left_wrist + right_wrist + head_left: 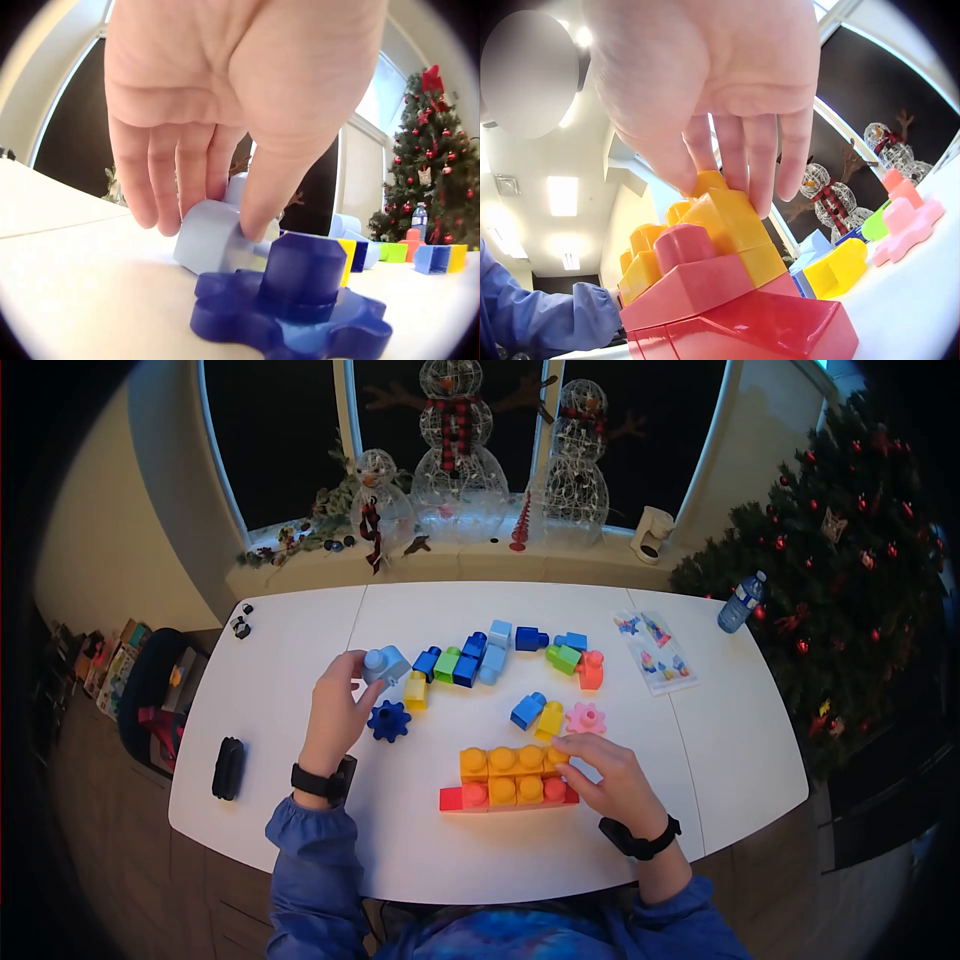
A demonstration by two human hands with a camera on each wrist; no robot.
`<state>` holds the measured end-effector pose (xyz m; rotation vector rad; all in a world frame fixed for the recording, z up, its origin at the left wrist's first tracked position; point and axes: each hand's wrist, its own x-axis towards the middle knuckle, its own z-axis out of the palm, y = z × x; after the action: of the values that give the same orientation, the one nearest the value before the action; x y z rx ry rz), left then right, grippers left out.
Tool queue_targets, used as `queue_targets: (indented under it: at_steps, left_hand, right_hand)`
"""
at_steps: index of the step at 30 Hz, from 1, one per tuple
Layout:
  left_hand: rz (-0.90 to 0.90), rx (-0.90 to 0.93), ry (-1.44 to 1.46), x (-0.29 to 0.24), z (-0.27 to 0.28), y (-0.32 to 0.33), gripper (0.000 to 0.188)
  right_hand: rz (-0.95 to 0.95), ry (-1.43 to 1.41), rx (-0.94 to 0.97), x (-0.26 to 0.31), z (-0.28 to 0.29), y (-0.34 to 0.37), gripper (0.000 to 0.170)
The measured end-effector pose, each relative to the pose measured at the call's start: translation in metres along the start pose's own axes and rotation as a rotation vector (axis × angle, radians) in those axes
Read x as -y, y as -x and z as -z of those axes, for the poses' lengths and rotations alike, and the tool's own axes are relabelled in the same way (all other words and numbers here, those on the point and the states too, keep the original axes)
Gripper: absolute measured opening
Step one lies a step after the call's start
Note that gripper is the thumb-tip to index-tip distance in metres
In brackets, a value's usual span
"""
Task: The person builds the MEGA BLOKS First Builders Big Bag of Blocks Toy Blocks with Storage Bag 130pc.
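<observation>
My left hand (pixel 335 712) pinches a light blue building block (pixel 390 665) between thumb and fingers at the left of the table. In the left wrist view the block (pixel 210 238) is tilted, low over the tabletop. A dark blue gear-shaped block (pixel 389 721) lies just in front of that hand. Nearer my body stands a built wall of orange and red blocks (pixel 502 790), with a row of orange studs along its back. At its right end my right hand (pixel 615 780) grips the topmost orange block (pixel 731 217) by its stud, thumb on one side and fingers on the other.
Loose blue, green and yellow blocks (pixel 465 668) form a row behind the wall. A pink gear-shaped block (pixel 586 718) lies beside a yellow block (pixel 549 721). A picture sheet (pixel 655 650), a water bottle (pixel 742 603) and a black case (pixel 229 768) sit toward the table's sides.
</observation>
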<state>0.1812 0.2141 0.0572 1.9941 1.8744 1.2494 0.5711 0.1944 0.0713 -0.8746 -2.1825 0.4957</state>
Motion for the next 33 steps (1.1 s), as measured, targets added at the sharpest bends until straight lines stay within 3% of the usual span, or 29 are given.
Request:
queue_targets:
  at_steps: [4,7,10,14,17,26,29,33]
  left_hand:
    - [-0.086,-0.013,0.312,-0.068,0.013,0.047,0.048]
    - [-0.353,0.055,0.163,-0.086,0.015,0.077,0.047]
    - [-0.434,0.144,0.169,-0.099,0.007,0.095,0.051]
    - [-0.405,0.225,0.177,-0.107,-0.006,0.102,0.047]
    - [-0.440,0.161,0.024,-0.114,-0.007,0.100,0.045]
    - [-0.421,0.234,0.040,-0.118,-0.009,0.093,0.048]
    - [-0.407,0.242,0.072,-0.114,-0.009,0.094,0.061]
    - [-0.185,0.292,0.244,-0.111,-0.014,0.093,0.079]
  right_hand:
    - [0.016,0.011,-0.003,-0.002,-0.001,0.001,0.030]
    - [0.041,0.019,-0.011,-0.004,-0.002,0.001,0.030]
    - [0.041,0.019,-0.013,-0.005,-0.003,0.001,0.030]
    - [0.040,0.022,-0.015,-0.002,-0.002,0.000,0.030]
    - [0.039,0.035,-0.011,-0.002,-0.002,0.000,0.029]
    - [0.035,0.031,-0.008,-0.001,-0.001,0.001,0.028]
    - [0.007,-0.001,0.028,0.001,0.001,0.000,0.028]
    - [-0.036,-0.090,0.104,-0.010,0.018,-0.012,0.028]
